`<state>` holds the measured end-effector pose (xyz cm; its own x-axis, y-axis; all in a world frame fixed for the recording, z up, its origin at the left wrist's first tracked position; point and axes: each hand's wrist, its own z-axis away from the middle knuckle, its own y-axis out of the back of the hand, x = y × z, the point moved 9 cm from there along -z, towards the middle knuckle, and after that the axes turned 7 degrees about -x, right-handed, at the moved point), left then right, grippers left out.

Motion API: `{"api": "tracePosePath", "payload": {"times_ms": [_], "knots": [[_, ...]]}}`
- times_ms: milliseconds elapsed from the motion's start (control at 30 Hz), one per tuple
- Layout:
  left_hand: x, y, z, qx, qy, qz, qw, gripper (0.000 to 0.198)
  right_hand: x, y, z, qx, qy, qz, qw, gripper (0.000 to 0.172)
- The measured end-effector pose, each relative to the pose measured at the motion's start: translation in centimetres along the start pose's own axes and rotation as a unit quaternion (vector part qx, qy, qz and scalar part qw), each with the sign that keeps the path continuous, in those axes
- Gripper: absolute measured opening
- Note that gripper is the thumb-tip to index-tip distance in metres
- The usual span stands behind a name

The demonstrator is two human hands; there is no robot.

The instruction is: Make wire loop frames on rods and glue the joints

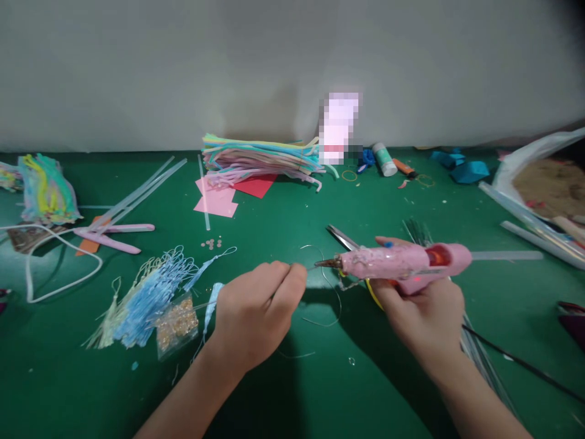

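At the left of your worktop (278,222), the blue tassels (146,305) and the bag of beads (177,323) lie near your forearm; a low sweep of it could drag them. Your left hand (262,311) is closed in a pinch, apparently on a thin wire (311,268) pointing at the nozzle (333,262). Your fingertips are near that metal, so a slip could burn them, or a drip could land on the curled wire (340,302) below. The scissors (340,236), blades parted, lie partly behind the glue gun (388,262), where they could snag it. Your right hand (423,317) is wrapped around its grip; squeezing too hard could flood the wire. Farther right, a black cord (516,360) could catch your arm.
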<state>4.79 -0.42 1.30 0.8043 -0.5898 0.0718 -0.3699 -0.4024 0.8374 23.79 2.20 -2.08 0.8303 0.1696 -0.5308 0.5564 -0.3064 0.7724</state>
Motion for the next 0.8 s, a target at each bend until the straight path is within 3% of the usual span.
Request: {"api": "tracePosePath", "payload": {"times_ms": [267,800], "knots": [[-0.29,0.31,0.18,0.019,0.006,0.002,1.0,0.018,0.06,0.06,-0.04,0.0,-0.001,0.002,1.0,0.029],[0.0,-0.15,-0.2,-0.007,0.005,-0.016,1.0,0.012,-0.16,0.01,-0.01,-0.001,-0.001,0.016,1.0,0.027]]}}
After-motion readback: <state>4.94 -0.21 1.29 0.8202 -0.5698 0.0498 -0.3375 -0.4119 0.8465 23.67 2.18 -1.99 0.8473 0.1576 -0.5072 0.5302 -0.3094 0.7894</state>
